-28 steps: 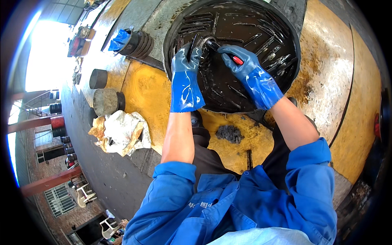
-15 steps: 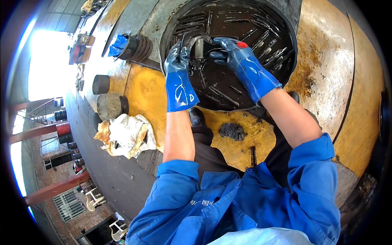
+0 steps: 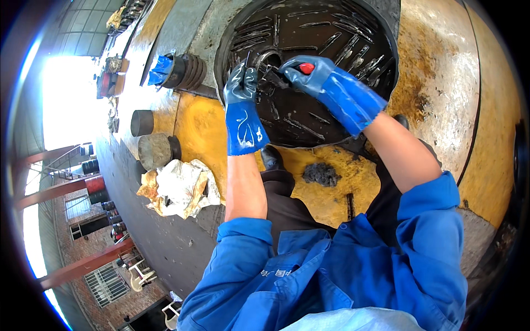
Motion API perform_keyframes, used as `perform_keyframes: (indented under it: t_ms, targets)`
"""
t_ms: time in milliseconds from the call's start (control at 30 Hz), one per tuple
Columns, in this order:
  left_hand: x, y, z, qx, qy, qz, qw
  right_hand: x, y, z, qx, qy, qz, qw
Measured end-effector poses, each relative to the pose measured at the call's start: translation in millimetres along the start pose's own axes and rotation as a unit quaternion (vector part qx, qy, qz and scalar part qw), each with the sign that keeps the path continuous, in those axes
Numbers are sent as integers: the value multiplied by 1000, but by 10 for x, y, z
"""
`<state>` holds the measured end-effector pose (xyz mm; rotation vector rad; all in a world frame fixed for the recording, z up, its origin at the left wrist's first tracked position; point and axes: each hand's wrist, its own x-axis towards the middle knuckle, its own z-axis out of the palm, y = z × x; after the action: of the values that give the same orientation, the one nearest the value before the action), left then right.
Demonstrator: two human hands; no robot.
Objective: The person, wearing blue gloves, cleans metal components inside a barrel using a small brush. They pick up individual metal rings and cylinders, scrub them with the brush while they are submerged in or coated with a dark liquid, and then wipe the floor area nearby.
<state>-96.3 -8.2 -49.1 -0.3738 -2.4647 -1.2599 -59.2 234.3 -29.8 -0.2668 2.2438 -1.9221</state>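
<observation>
My left hand [image 3: 242, 83], in a blue glove with a dark, wet palm, is closed at the edge of a dark, oily ring-shaped metal part [image 3: 269, 57]. My right hand [image 3: 309, 74], gloved alike, is closed beside the ring. From its fist a dark, brush-like tool [image 3: 274, 79] points toward the left hand; a red end [image 3: 307, 68] shows at the thumb side. Both hands are over a wide round pan [image 3: 222, 52] of dark liquid. Several dark, narrow metal strips [image 3: 348, 49] lie in it. Fingers and oil hide part of the ring.
Left of the pan stands a ribbed dark cylinder [image 3: 193, 70] with a blue glove [image 3: 160, 70] at its end. Nearer are metal cylinders [image 3: 154, 151] and a crumpled white cloth [image 3: 185, 190]. A dark clump [image 3: 321, 174] lies on the yellow floor plate [image 3: 309, 201] between my legs.
My right hand has moved left and slightly down, its fingers curling in toward the ring. The ring has tilted, its grey inner wall less visible. My left hand stays nearly in place.
</observation>
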Motion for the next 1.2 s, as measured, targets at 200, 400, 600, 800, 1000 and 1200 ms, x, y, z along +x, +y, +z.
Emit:
perform_keyframes:
  t_ms: [200,400,600,800,1000,1200]
  targets:
    - [21,18,134,-12,-1,18,1000,-99,179,-374,-213,20,-40,976]
    - [-24,278,-1,-58,-58,-38,996,-201,-17,-272,-222,-26,-95,970]
    - [-4,697,85,-86,-114,-147,979,-179,32,-170,-154,65,-212,963]
    - [-42,765,327,-21,-212,-186,959,-179,139,-239,-148,19,-6,989]
    - [35,861,462,47,-247,-197,948,-209,291,-308,-132,-18,90,987]
    - [-44,466,642,-61,-260,-222,938,-209,532,-288,-198,6,-8,980]
